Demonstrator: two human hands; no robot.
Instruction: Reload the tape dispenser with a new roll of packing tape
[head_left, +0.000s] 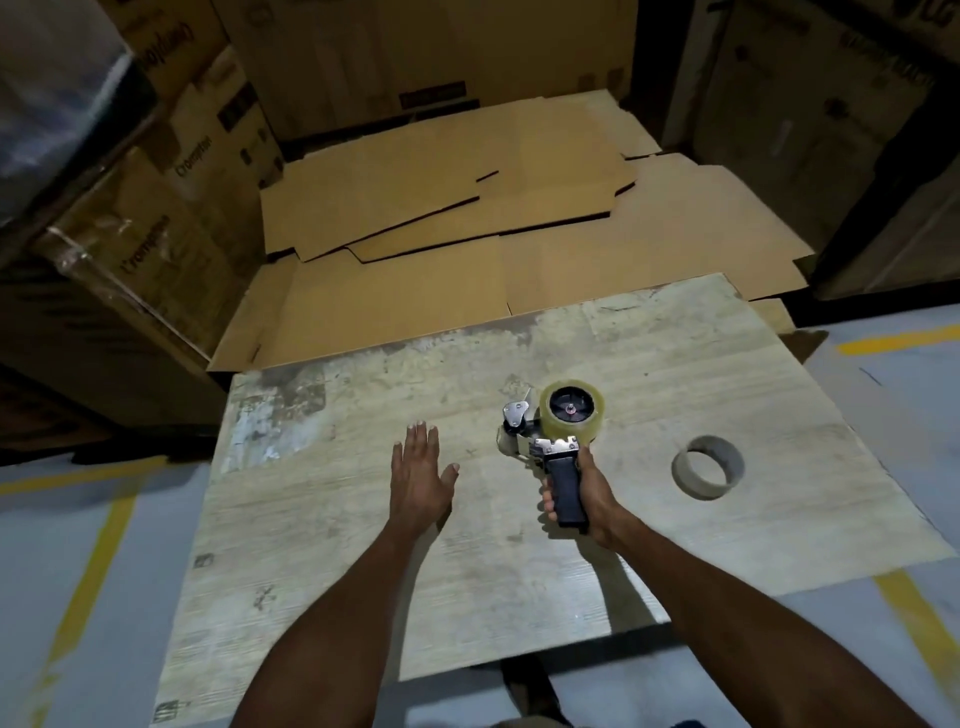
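Right hand (584, 493) gripping tape dispenser (550, 441), worn tabletop (363, 545), stacked cartons (171, 171)

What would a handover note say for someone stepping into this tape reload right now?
Left hand: open, flat, palm down over the table, holding nothing.
Right hand: shut on the black handle of the tape dispenser.
New tape roll: seated on the dispenser hub.
Empty cardboard core: loose on the table, right of the dispenser.
Done: roll mounted.
Left: whether the tape end is threaded through the roller and blade cannot be told; check it.
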